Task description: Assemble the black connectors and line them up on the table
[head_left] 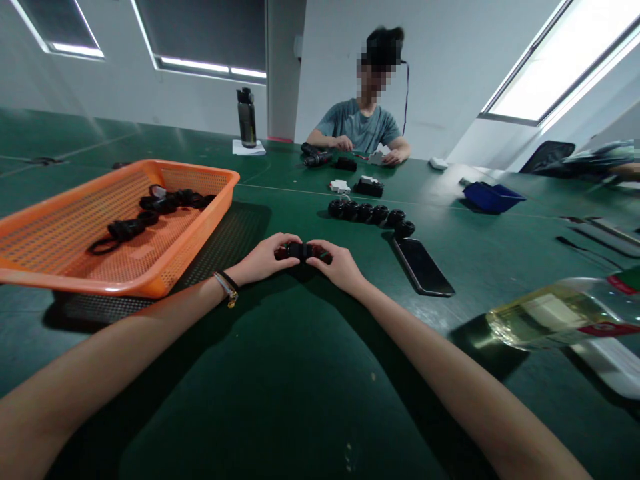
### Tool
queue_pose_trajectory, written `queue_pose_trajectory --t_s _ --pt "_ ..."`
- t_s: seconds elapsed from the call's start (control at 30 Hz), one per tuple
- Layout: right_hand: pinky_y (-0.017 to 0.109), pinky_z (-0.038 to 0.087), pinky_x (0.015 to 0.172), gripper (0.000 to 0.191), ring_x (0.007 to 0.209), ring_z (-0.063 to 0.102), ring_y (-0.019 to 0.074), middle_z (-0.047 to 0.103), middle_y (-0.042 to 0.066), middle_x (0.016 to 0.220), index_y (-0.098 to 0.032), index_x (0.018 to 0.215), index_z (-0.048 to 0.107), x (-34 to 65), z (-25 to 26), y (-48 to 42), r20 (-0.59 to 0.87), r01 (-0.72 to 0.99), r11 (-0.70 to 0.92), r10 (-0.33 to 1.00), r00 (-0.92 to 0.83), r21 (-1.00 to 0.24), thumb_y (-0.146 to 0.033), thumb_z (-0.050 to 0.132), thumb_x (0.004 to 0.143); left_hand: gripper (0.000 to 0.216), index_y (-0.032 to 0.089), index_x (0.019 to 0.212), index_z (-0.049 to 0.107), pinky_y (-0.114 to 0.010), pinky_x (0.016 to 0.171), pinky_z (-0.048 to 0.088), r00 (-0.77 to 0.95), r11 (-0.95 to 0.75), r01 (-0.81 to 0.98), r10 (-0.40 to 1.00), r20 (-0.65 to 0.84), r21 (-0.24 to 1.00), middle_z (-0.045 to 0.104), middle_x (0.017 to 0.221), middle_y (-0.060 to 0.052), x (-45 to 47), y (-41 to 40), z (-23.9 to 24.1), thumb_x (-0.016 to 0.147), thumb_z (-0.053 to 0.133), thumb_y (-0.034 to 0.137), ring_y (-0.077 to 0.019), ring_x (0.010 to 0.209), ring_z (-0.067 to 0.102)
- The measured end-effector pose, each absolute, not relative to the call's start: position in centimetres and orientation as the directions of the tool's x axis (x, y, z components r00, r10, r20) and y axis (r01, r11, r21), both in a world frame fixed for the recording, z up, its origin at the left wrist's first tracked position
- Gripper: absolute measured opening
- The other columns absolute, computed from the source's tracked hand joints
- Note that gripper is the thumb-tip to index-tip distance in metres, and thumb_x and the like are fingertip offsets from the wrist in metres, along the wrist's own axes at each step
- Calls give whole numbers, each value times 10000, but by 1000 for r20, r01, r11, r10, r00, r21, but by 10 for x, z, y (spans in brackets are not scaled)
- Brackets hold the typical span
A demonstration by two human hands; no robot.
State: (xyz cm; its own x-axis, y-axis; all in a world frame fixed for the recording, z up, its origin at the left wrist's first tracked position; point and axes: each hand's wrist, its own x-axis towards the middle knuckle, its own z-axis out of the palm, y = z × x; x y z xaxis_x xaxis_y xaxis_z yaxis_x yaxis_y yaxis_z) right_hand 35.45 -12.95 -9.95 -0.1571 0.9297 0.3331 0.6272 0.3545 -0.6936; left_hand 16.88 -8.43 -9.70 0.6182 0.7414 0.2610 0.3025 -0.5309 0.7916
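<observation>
Between my two hands, just over the green table (280, 373), is a small black cylindrical part (301, 251) lying sideways. My left hand (267, 259) grips its left end with thumb and fingers. On the other end, my right hand (336, 261) closes in the same way. The fingers cover both ends, so its exact kind is unclear. Beyond my right hand stands a row of several round black parts (365, 213). A black smartphone (423, 267) lies near the end of that row.
At left stands an orange mesh basket (165, 283) holding black corded parts (127, 229). A bottle of yellow liquid (555, 313) is at right, a blue tray (493, 197) farther back. Across the table a person (361, 127) handles a white part, near a power drill (316, 156) and a dark bottle (247, 119).
</observation>
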Motion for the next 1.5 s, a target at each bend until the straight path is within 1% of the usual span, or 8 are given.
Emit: queue_pose_trajectory --t_s 0.13,0.23,0.43,0.7,0.9,1.3,1.5 --pt "314 489 735 334 820 613 161 656 46 909 -182 1036 576 356 -101 -130 344 636 372 923 -174 -676 -188 606 703 347 182 1038 540 -359 851 459 612 -514 296 749 253 805 559 1067 -59 169 -85 -95 706 588 270 -181 939 562" --pt "317 492 739 390 822 617 159 651 30 893 -196 1064 541 356 -103 -130 352 607 378 921 -167 -699 -148 606 682 346 185 1039 536 -365 854 458 612 -498 289 753 242 817 560 1080 -61 169 -85 -95 707 587 268 -184 945 563" --pt "313 491 728 312 772 617 142 642 4 831 -208 1001 538 356 -104 -129 344 563 385 921 -182 -732 -148 584 698 357 183 1052 529 -360 854 458 617 -497 292 751 236 817 560 1089 -66 169 -83 -96 711 585 274 -184 949 563" --pt "296 481 720 319 753 613 135 636 0 808 -199 996 535 355 -103 -128 318 563 357 933 -170 -745 -131 594 690 361 169 1049 526 -366 849 458 623 -509 323 749 226 798 566 1074 -67 170 -82 -95 714 567 295 -184 911 569" --pt "298 476 710 348 752 605 139 632 0 817 -212 1029 519 356 -104 -127 318 574 351 934 -162 -740 -129 591 699 387 168 1066 518 -364 831 465 622 -498 326 753 215 803 565 1083 -71 171 -80 -95 709 571 310 -184 890 573" --pt "307 472 736 319 782 611 140 642 16 842 -197 1020 521 354 -99 -129 286 594 334 942 -178 -732 -125 590 717 374 170 1064 526 -363 828 467 622 -506 337 753 215 794 561 1092 -77 170 -78 -96 717 563 305 -191 907 570" --pt "312 476 718 326 778 611 144 643 15 859 -209 1030 514 355 -101 -128 290 613 331 942 -169 -718 -135 585 721 377 159 1068 522 -359 827 465 620 -504 349 756 208 790 563 1083 -79 172 -79 -94 717 560 292 -186 897 572"
